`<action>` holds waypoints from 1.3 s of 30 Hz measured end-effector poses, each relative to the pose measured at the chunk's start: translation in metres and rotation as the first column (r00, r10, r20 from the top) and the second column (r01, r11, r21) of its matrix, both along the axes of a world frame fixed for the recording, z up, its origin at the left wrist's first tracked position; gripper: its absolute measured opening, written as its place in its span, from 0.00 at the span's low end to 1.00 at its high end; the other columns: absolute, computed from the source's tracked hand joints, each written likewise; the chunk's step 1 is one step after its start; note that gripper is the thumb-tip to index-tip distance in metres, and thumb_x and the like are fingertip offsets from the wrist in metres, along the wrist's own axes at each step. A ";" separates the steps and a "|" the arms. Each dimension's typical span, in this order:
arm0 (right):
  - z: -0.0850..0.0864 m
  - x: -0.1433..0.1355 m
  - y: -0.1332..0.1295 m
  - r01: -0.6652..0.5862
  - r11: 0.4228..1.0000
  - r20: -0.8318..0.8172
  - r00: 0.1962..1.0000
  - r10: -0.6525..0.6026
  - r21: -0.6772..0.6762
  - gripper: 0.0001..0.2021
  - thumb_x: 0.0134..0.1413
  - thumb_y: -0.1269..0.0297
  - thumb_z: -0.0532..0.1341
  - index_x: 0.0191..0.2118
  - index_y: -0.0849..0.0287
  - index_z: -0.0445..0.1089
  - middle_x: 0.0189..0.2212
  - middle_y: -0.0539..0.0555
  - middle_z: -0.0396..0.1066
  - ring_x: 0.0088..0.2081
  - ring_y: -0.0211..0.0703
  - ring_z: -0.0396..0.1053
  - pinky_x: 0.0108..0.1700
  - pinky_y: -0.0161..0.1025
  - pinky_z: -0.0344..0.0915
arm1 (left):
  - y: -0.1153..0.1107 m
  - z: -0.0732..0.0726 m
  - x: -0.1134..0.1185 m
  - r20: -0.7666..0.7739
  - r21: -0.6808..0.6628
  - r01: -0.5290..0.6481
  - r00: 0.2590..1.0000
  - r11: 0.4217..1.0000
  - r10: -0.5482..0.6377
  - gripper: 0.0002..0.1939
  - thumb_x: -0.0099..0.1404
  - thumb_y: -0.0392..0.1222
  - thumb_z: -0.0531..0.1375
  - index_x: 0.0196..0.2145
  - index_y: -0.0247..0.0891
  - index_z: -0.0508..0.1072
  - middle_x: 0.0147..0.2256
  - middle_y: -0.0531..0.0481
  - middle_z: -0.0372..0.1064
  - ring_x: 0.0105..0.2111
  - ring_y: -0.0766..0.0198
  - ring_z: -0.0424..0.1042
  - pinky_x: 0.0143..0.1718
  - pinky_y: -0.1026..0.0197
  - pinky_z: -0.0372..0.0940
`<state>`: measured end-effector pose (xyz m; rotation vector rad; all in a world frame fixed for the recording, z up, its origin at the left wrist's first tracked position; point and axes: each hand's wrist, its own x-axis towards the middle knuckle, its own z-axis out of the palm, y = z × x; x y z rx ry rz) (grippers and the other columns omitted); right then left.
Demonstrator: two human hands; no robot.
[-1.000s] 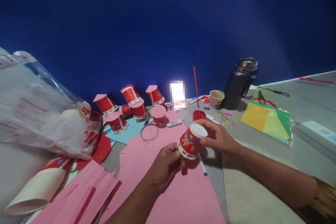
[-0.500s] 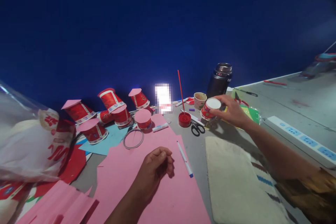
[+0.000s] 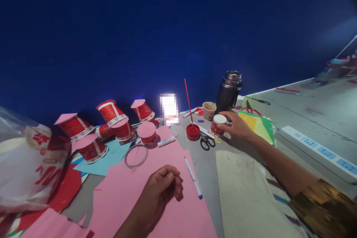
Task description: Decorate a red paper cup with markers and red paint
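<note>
My right hand (image 3: pixel 237 124) grips a small red paper cup (image 3: pixel 218 128) by its side, thumb in front. The cup is upside down, white base up, and seems to rest on the grey table. Close to it are black-handled scissors (image 3: pixel 207 142), a tub of red paint (image 3: pixel 192 132) with a red stick upright in it, and a patterned paper cup (image 3: pixel 209 111). Over the large pink paper sheet (image 3: pixel 145 193), my left hand (image 3: pixel 163 187) is loosely curled, and I see nothing in it. A white marker with a blue end (image 3: pixel 193 178) lies just right of that hand.
Several red cups with pink paper tops (image 3: pixel 147 131) stand at the left, near a grey ring (image 3: pixel 136 156) and a plastic bag (image 3: pixel 30 171). A black flask (image 3: pixel 229 91) stands behind my right hand. Right lie a cream cloth (image 3: pixel 242 193) and a power strip (image 3: pixel 318 148).
My right hand has lowered the red cup to the table, turning its white base more level. The left hand keeps its curled pose. The whole view has shifted slightly.
</note>
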<state>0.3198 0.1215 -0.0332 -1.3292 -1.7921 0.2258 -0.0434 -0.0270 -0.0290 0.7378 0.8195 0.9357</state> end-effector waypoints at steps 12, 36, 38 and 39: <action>0.009 0.004 -0.015 0.236 0.967 -0.267 0.942 -0.204 0.094 0.20 0.67 0.43 0.58 0.40 0.55 0.77 0.34 0.57 0.83 0.37 0.54 0.80 0.43 0.50 0.75 | -0.015 0.006 0.001 -0.242 0.131 -0.207 0.942 0.970 0.234 0.14 0.60 0.51 0.73 0.33 0.41 0.77 0.31 0.49 0.73 0.36 0.59 0.71 0.38 0.60 0.67; 0.018 -0.130 -0.106 -0.639 0.710 0.656 0.406 0.637 -0.294 0.06 0.65 0.70 0.62 0.44 0.57 0.75 0.46 0.60 0.76 0.40 0.49 0.70 0.34 0.42 0.57 | -0.018 -0.005 0.010 -0.555 0.546 0.037 0.765 0.837 0.328 0.07 0.62 0.37 0.62 0.26 0.39 0.74 0.27 0.50 0.73 0.27 0.64 0.69 0.30 0.62 0.62; 0.011 -0.126 -0.100 -0.697 0.686 0.676 0.402 0.617 -0.212 0.06 0.67 0.70 0.60 0.44 0.58 0.75 0.45 0.60 0.77 0.40 0.50 0.69 0.35 0.43 0.60 | -0.016 -0.003 0.008 -0.512 0.526 -0.077 0.766 0.847 0.388 0.07 0.65 0.39 0.62 0.28 0.39 0.72 0.26 0.53 0.70 0.26 0.65 0.68 0.29 0.63 0.62; 0.009 -0.123 -0.097 -0.721 0.672 0.678 0.409 0.611 -0.171 0.06 0.68 0.70 0.60 0.44 0.58 0.75 0.45 0.61 0.78 0.40 0.49 0.69 0.36 0.44 0.61 | -0.013 0.000 0.006 -0.492 0.515 -0.130 0.765 0.847 0.417 0.07 0.66 0.41 0.62 0.29 0.40 0.72 0.26 0.54 0.68 0.26 0.65 0.68 0.28 0.63 0.62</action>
